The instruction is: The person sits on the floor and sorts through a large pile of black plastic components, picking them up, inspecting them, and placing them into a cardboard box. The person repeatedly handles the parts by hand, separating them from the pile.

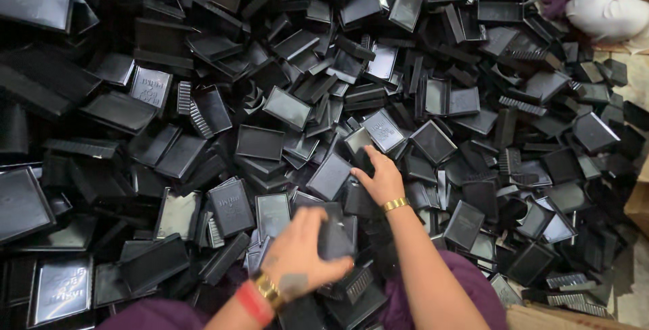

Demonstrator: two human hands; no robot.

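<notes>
Black plastic fills nearly the whole view: a heap of shallow rectangular box halves (284, 107) and ribbed inserts lies tumbled at every angle, their edges overlapping and leaving almost no bare ground between them.

The left hand (301, 252), at about 6 o'clock in the view, is blurred; its fingers curl over a black box piece (338, 232) and grasp it from above, just over the pile. A gold bangle (268, 289) and a red band (251, 301) sit at that wrist.

The right hand (380, 174), near the centre, reaches toward 12 o'clock with fingers spread flat on the heap, touching a small glossy tray (356, 139) at its fingertips; it presses rather than clenches, and whether it grips anything I cannot tell. A gold bracelet (395, 204) circles its wrist. Purple cloth (466, 283) shows beneath the forearm at 5 o'clock.

Open room is scarce. Pale floor (632, 80) shows only along the right edge, from 2 to 4 o'clock, with a brown cardboard edge (639, 201) at 3 o'clock and another along the bottom right. At 1 o'clock another person sits at the heap's rim, in white and purple clothing (602, 5), well apart from both hands.
</notes>
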